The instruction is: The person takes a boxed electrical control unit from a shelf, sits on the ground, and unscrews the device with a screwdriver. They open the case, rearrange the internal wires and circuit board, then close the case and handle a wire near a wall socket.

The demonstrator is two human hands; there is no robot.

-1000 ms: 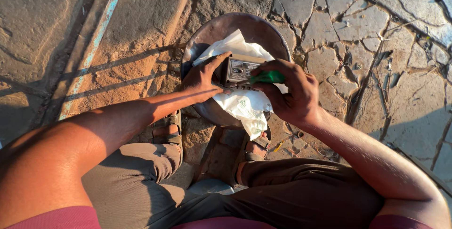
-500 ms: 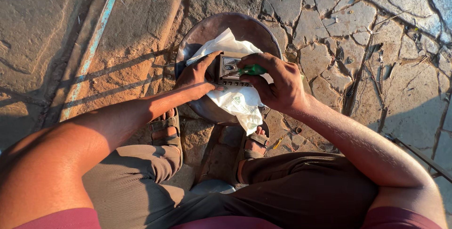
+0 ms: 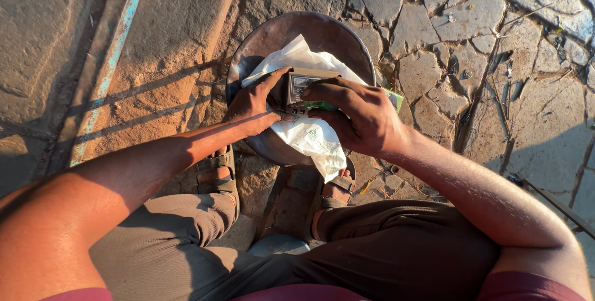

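In the centre of the frame, a little above the middle, the left hand is closed around the left side of a small dark box-shaped device. The right hand grips its right side together with a green object. Under them a white plastic bag hangs over a round metal pan standing on cracked stone ground.

head cam | looks steeply down, close over lap, hands, metal bowl | cracked stone ground
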